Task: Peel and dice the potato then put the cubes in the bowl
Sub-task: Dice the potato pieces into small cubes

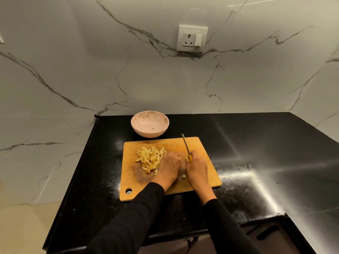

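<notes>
Head view: no brand or writing reads anywhere, not on the wall socket (192,38) and not on the wooden cutting board (200,158). The right hand (197,169) has its fingers curled round the yellow handle of the knife (186,146), blade pointing away toward the wall. The left hand (169,166) lies knuckles-up on the board, fingers bent down; whether they hold anything, I cannot tell. The diced potato cubes (149,158) sit heaped just left of those fingers, touching them. 1 stray cube (183,176) lies between both hands. The pink bowl (150,124) waits beyond the board on the black counter (256,143).
</notes>
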